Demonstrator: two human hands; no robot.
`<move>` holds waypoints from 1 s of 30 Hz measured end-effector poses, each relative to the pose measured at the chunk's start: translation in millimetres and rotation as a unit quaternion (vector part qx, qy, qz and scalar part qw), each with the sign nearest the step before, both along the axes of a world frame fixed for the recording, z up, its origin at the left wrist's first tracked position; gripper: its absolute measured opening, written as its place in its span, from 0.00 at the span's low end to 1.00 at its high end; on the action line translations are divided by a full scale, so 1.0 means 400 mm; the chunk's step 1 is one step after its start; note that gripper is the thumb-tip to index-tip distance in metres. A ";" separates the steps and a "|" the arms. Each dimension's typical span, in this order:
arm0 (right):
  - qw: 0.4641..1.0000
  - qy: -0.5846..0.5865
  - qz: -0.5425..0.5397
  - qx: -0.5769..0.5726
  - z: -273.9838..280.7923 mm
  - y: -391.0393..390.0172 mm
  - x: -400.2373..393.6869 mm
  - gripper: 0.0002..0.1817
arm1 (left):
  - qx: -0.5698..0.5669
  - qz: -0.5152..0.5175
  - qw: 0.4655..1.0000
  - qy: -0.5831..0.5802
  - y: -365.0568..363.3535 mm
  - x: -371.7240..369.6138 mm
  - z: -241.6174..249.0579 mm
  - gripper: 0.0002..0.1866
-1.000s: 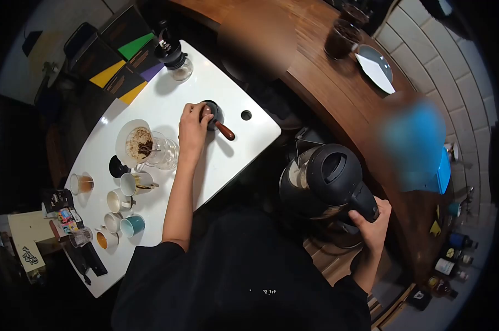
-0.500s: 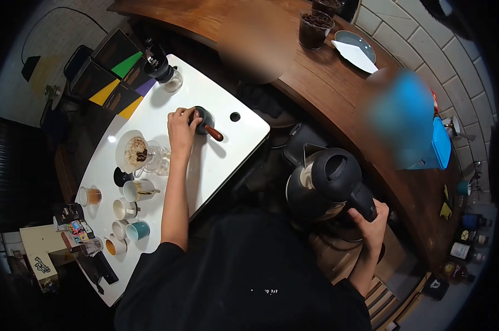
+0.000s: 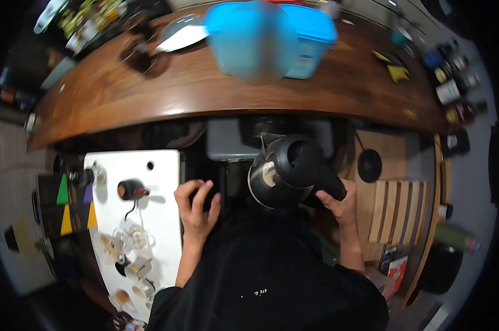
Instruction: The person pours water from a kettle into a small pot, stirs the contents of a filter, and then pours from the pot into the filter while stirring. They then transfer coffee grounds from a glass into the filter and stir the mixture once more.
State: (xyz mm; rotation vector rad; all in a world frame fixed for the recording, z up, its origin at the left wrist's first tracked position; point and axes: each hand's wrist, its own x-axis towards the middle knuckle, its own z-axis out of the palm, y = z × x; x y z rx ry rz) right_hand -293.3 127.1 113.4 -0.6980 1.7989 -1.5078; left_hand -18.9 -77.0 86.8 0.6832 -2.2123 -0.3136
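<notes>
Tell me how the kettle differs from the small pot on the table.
The kettle is held in the right hand, while the small pot stands on the white table. The kettle looks much larger than the small pot. The kettle's handle is black; the small pot's is reddish brown. Both are mostly dark.

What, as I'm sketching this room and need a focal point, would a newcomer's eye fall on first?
Probably the big black kettle near the middle, its handle gripped by the right hand. Next, the bright blue tub, partly blurred, on the dark wooden counter at the top. Then the white table at left, with cups towards its lower end.
</notes>
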 end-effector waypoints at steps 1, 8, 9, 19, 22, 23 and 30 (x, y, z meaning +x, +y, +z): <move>1.000 0.002 -0.025 -0.001 -0.004 0.042 -0.020 0.19 | -0.007 -0.043 0.999 0.005 0.029 -0.049 0.002 0.22; 0.980 0.036 -0.195 -0.024 -0.077 0.341 -0.188 0.20 | 0.039 -0.168 0.984 0.047 0.233 -0.383 -0.024 0.22; 0.974 0.037 -0.221 -0.020 -0.087 0.375 -0.220 0.20 | 0.047 -0.174 0.983 0.040 0.261 -0.424 -0.028 0.23; 0.921 0.095 -0.379 -0.008 -0.258 0.523 -0.450 0.19 | 0.101 -0.241 0.965 -0.011 0.436 -0.632 -0.025 0.21; 0.907 0.100 -0.408 -0.015 -0.311 0.543 -0.492 0.16 | 0.116 -0.222 0.967 -0.035 0.445 -0.648 -0.017 0.19; 0.907 0.100 -0.408 -0.016 -0.323 0.548 -0.501 0.16 | 0.116 -0.221 0.968 -0.036 0.446 -0.652 -0.015 0.19; 0.904 0.105 -0.414 0.005 -0.393 0.565 -0.544 0.18 | 0.118 -0.189 0.974 -0.031 0.455 -0.673 0.002 0.16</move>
